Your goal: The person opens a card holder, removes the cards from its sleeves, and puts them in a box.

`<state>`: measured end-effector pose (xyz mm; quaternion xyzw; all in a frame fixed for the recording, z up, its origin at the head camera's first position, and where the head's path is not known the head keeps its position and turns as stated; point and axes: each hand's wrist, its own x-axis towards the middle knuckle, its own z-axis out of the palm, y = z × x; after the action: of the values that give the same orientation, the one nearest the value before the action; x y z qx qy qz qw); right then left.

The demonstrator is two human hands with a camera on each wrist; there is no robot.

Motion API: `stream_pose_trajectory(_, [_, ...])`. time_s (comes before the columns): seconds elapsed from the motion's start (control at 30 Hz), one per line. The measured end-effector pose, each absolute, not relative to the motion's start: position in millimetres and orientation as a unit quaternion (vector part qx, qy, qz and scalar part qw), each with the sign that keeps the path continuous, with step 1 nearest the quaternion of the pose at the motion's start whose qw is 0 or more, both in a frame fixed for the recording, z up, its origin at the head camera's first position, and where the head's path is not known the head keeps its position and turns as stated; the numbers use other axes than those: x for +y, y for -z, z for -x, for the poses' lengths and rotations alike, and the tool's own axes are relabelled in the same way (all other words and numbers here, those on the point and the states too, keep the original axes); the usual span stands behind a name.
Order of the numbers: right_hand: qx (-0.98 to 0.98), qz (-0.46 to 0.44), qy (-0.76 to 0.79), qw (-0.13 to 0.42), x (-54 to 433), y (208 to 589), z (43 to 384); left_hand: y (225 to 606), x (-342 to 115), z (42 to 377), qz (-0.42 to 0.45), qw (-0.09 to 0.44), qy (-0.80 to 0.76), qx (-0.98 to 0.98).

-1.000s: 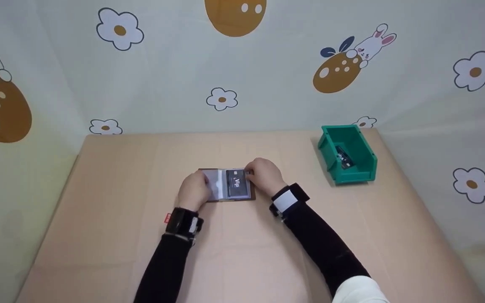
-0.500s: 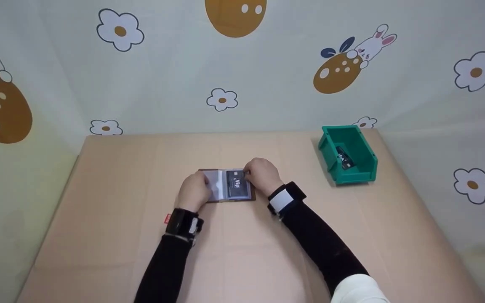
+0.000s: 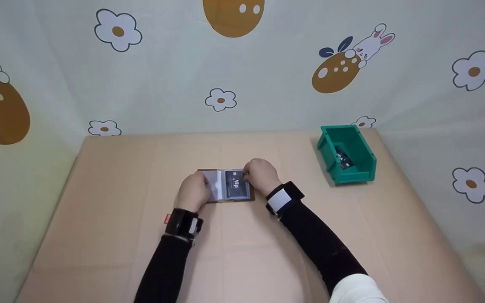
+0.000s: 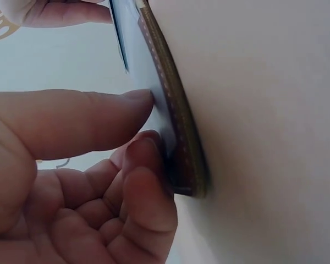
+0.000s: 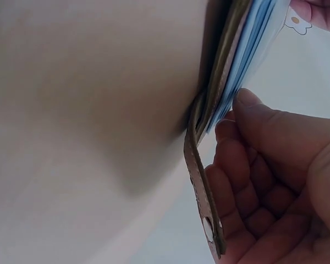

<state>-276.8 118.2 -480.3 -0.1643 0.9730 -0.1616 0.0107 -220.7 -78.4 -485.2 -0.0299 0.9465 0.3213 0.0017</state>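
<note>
A brown card holder [image 3: 252, 195] lies opened out on the table, with clear plastic sleeves [image 3: 214, 180] inside. On its right side a black card [image 3: 237, 187] lettered "Vip" sits in a sleeve. My left hand [image 3: 193, 191] pinches the holder's left edge; in the left wrist view the thumb [image 4: 115, 118] presses the sleeve and curled fingers meet the stitched cover. My right hand [image 3: 263, 176] pinches the right side near its upper corner. In the right wrist view, its thumb [image 5: 275, 121] lies against the stacked sleeves [image 5: 246, 58], beside a snap strap [image 5: 201, 192] hanging loose.
A green bin [image 3: 350, 176] stands at the back right of the table [image 3: 112, 235], with a black card [image 3: 343, 158] inside. A small red tag [image 3: 167, 219] shows beside the left wrist. Patterned cloth walls [image 3: 162, 71] rise behind and at both sides.
The right hand and wrist have shifted slightly left along the holder's edge. The left hand keeps its hold, and the holder and bin stay where they were.
</note>
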Motion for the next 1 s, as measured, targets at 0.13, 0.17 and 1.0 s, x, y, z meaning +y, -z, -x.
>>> stream_pose_trajectory(0.13, [0.972, 0.161, 0.167, 0.023, 117.9, 479.8, 276.8, 481.5, -73.2, 222.7, 0.032, 0.021, -0.324, 0.945])
stream_pose_trajectory(0.17, [0.972, 0.160, 0.169, 0.025, 117.7, 479.5, 276.7, 480.4, -71.5, 223.4, 0.032, 0.027, -0.326, 0.944])
stream_pose_trajectory(1.0, [0.970, 0.154, 0.184, 0.033, 119.6, 480.5, 277.6, 486.0, -46.2, 232.2, 0.044, 0.043, -0.341, 0.938])
